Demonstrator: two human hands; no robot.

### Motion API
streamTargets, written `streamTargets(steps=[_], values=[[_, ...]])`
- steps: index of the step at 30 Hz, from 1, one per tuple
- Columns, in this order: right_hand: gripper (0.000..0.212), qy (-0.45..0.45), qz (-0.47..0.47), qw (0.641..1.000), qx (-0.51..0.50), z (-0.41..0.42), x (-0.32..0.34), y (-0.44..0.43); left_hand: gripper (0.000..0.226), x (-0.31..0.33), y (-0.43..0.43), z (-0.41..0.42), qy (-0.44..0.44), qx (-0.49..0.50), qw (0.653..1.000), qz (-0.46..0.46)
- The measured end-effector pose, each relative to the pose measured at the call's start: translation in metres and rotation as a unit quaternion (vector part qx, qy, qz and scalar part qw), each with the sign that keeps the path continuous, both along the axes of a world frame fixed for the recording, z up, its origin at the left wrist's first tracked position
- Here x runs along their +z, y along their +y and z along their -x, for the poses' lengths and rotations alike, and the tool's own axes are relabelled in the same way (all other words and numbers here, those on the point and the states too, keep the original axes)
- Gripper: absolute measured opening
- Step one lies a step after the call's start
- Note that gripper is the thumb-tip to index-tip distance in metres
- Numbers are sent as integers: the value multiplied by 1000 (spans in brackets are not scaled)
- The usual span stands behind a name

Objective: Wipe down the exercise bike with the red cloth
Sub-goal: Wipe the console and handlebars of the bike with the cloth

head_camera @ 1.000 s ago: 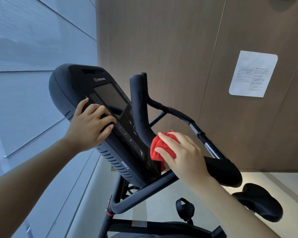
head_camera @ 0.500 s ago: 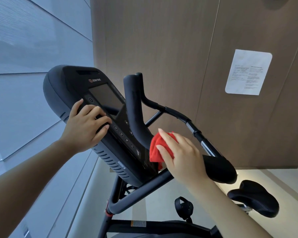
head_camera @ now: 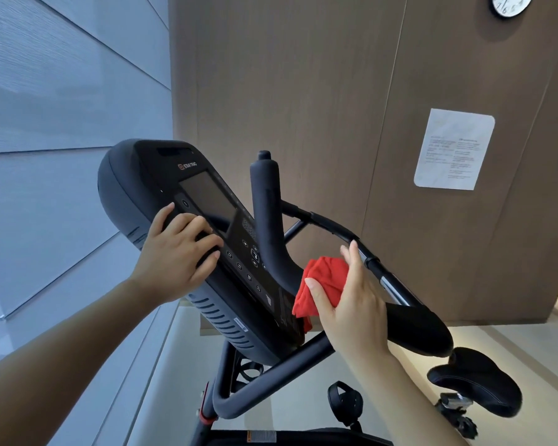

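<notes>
The exercise bike's dark console [head_camera: 136,185] with its screen fills the middle of the view, with curved black handlebars [head_camera: 268,220] to its right. My left hand [head_camera: 174,252] grips the console's left edge, fingers wrapped over the near handlebar end. My right hand [head_camera: 351,304] presses the bunched red cloth [head_camera: 324,281] against the console's lower right corner, by the base of the upright handlebar. My index finger points up toward the right handlebar tube [head_camera: 377,268].
The black saddle [head_camera: 477,381] sits at the lower right, a pedal [head_camera: 345,400] below the frame. A wood-panelled wall stands close behind with a paper notice [head_camera: 451,149] and a clock [head_camera: 511,3]. Window blinds [head_camera: 62,107] fill the left.
My right hand has opened slightly and slid the cloth a little up along the console's lower right corner. The view has tilted upward, bringing the clock into sight. My left hand holds still.
</notes>
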State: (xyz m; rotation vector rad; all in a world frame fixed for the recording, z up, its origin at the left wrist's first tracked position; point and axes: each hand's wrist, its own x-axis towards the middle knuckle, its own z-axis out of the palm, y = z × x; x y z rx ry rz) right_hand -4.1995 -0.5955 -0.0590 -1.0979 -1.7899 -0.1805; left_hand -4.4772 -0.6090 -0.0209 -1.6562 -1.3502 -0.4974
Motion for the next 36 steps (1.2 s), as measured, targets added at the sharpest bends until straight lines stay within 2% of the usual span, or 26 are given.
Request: streamTargets(steps=[3, 6, 9, 12, 16, 19, 23, 27, 32, 36], values=[[79, -26, 31, 999, -29, -9, -11, -2, 35, 0, 0, 1, -1, -7, 1000, 2], [75, 15, 43, 997, -66, -6, -18, -11, 37, 0, 0, 3, 3, -13, 1000, 11], [67, 55, 3, 994, -90, 16, -12, -11, 37, 0, 0, 4, 9, -17, 1000, 20], [56, 46, -41, 993, -103, 33, 2, -5, 37, 0, 1, 5, 13, -24, 999, 17], [50, 5, -73, 994, -78, 13, -5, 1, 37, -2, 2, 6, 8, -34, 999, 6], [50, 8, -97, 992, -79, -6, -20, 1, 37, -3, 4, 6, 3, -36, 999, 1], [43, 54, -116, 989, -72, 12, -14, 6, 34, -3, 4, 5, 1, -35, 999, -4], [32, 95, -123, 988, -17, 25, 6, 7, 33, -2, 3, 6, 10, -33, 999, 8], [34, 221, -134, 965, 52, 47, 56, -1, 33, 0, 0, 7, 13, -27, 999, 37], [39, 226, -169, 956, 86, 88, 108, 2, 33, 3, -4, 8, 12, -30, 997, 66]])
